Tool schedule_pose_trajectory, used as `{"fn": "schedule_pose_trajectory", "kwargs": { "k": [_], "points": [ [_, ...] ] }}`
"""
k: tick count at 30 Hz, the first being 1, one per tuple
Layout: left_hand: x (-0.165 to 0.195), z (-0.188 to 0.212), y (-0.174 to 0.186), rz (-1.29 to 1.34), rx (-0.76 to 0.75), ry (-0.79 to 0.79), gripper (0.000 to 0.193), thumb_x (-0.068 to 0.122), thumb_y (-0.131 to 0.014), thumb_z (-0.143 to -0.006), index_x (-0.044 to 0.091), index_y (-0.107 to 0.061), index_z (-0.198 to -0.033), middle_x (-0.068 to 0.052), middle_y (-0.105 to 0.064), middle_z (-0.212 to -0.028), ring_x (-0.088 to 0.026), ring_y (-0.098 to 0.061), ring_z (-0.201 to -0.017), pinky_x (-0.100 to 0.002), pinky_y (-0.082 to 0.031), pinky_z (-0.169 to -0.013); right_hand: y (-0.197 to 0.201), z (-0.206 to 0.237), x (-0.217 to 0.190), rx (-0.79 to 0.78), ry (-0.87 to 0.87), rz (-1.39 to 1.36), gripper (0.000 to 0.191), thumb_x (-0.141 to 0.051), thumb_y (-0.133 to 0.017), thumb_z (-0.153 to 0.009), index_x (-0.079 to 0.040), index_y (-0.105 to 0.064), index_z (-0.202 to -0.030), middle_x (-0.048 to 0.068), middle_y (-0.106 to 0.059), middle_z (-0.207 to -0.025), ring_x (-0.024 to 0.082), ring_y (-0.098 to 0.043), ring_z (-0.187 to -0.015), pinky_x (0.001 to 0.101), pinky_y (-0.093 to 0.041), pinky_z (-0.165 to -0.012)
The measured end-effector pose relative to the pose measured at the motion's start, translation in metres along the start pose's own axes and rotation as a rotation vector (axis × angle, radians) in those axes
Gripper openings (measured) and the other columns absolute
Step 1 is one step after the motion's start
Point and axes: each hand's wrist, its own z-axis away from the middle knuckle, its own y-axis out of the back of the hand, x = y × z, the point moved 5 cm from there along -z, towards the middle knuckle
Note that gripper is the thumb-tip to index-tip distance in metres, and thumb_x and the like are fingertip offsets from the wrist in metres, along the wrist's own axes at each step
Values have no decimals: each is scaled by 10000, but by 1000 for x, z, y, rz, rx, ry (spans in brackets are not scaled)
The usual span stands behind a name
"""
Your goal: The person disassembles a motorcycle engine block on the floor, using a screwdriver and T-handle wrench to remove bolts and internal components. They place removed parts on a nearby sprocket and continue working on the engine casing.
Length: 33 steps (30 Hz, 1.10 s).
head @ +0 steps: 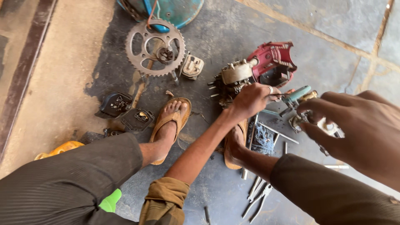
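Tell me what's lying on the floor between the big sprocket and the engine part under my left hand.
A small pale metal block lies between the sprocket and the engine part, seen in the head view.

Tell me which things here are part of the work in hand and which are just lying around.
In hand:
left hand on the engine block
right hand by the teal-handled tool

Lying about:
sprocket
two black covers
pliers
red housing

No packages, labels, signs or screens are seen on the oil-stained concrete floor, where only bare metal and plastic machine parts are laid out around the seated person.
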Motion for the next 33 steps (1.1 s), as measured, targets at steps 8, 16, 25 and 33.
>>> {"fn": "schedule_pose_trajectory", "kwargs": {
  "k": [8, 16, 25, 33],
  "points": [
    [16, 3, 16, -10, 195, 16, 213, 266, -814, -803, 90, -723, -881, -53, -750, -734, -163, -719, -609, -338, -540, -568, -42, -11, 41, 113, -174, 12, 730, -417, -804, -779, -243, -590, -1455, 165, -685, -1166, 221, -740, -885, 354, -612, -773],
    [15, 9, 29, 23, 205, -20, 261, 301, -817, -795, 84, -714, -897, -57, -752, -776, -186, -735, -689, -361, -543, -638, -111, -30, 50, -202, -362, -518, 974, -307, -776, -878, -158, -265, -1695, 184, -816, -1019, 278, -816, -782, 389, -646, -710],
    [-3, 7, 2, 102, 118, -208, 309, 95, -682, -919, 169, -691, -1219, -72, -774, -1010, -128, -705, -665, -283, -571, -653, -283, -99, -126, -397, -111, -792, 848, -304, -753, -900, -191, -348, -1636, 159, -813, -1008, 268, -808, -769, 385, -638, -702],
    [-21, 9, -25, -10, -32, -41, 501, -147, -543, -938, 104, -640, -1360, -90, -771, -1007, -116, -646, -562, -254, -506, -524, -271, -99, -146, -446, -105, -798, 739, -302, -733, -919, -221, -422, -1584, 137, -809, -998, 258, -802, -758, 382, -632, -695]
  ]
}}
